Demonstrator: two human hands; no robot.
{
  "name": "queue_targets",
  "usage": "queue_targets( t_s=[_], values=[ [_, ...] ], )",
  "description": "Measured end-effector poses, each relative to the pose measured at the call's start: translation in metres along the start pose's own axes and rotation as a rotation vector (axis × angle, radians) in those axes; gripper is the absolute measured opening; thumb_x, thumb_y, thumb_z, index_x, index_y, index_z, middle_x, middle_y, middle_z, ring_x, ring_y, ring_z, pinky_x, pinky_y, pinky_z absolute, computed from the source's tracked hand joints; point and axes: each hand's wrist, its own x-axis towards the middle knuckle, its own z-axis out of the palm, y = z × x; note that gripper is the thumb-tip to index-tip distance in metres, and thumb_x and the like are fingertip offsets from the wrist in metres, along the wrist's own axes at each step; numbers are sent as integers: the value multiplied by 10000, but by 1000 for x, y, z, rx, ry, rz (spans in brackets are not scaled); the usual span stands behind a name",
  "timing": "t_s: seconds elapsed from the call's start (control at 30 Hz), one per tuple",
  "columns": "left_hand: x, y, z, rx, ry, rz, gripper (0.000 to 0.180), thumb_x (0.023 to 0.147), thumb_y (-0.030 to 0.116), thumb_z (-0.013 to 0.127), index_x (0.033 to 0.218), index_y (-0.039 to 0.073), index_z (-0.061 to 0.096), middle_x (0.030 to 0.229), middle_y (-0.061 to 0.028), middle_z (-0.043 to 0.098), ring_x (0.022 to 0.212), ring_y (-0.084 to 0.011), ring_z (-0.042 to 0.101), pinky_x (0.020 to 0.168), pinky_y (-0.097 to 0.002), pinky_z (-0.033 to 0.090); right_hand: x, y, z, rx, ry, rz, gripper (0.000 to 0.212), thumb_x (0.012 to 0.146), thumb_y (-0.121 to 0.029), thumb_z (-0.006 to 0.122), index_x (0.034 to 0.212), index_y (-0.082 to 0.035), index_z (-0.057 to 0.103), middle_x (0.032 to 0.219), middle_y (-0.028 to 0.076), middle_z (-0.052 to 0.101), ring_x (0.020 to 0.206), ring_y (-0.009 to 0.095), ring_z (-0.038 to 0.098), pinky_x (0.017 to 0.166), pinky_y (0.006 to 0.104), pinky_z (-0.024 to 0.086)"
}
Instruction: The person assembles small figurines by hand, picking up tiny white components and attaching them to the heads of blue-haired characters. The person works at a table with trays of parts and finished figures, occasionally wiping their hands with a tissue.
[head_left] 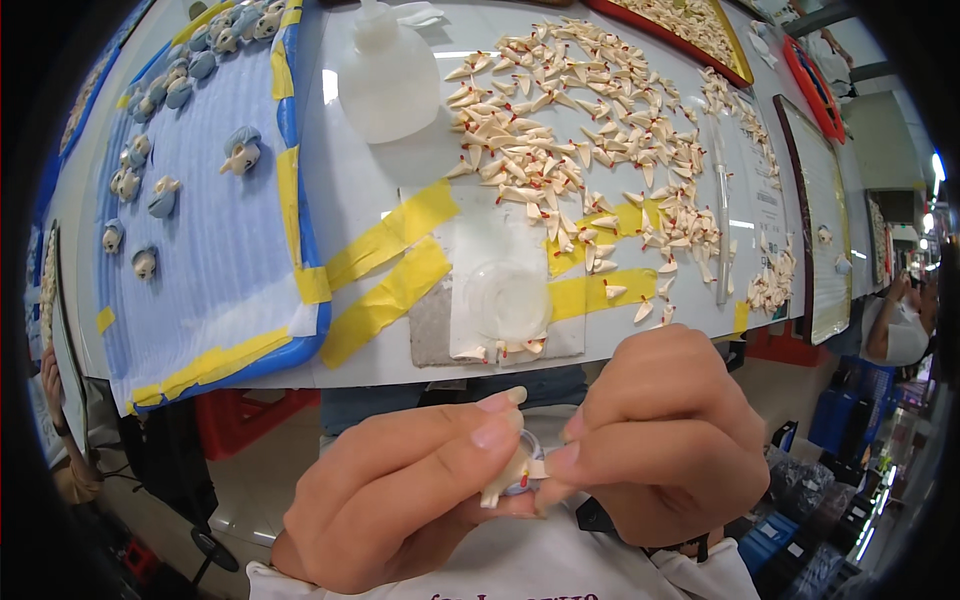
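Close to my body, in front of the table edge, my left hand [400, 490] is closed around a small cream-and-blue figurine [507, 480], mostly hidden by the fingers. From the other side my right hand [680, 440] pinches a small cream piece [538, 468] against it, and a touch of red shows where they meet. Just beyond the hands a round translucent dish [508, 302] sits on a grey board [430, 330], with a few red-tipped cream pieces [525, 348] along its near edge. A large spread of similar cone-shaped pieces [530, 150] covers the table behind.
At left, a blue-rimmed tray [312, 345] edged with yellow tape carries several small blue-and-cream figurine heads [241, 152]. A translucent bottle [388, 85] stands at the back. More pieces fill a red-and-yellow tray [742, 70] at far right. Other people are at both sides.
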Motion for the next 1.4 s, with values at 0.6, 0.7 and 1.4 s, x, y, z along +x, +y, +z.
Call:
queue_targets(
  t_s=[0.6,0.7,1.4],
  values=[
    [13,13,8,397,-44,202,404,647,213,747,968,81,539,851,-110,595,692,-210,506,563,-271,424,-8,-18,5,531,-2,510,414,679,-129,754,985,30,525,995,159,551,793,206,571,700,303,474],
    [11,0,1,472,-25,410,449,642,272,740,983,76,523,876,-129,591,716,-218,512,581,-297,431,-5,-9,-23,267,-119,395,404,702,-100,721,1010,62,515,944,170,583,823,207,580,743,307,472],
    [14,-81,-153,831,-85,-446,206,882,63,441,1062,35,537,1173,-81,486,1034,-173,481,892,-288,358,-34,75,-149,-772,80,572,131,677,-40,595,794,15,573,748,61,548,699,141,486,600,278,372]
  ],
)
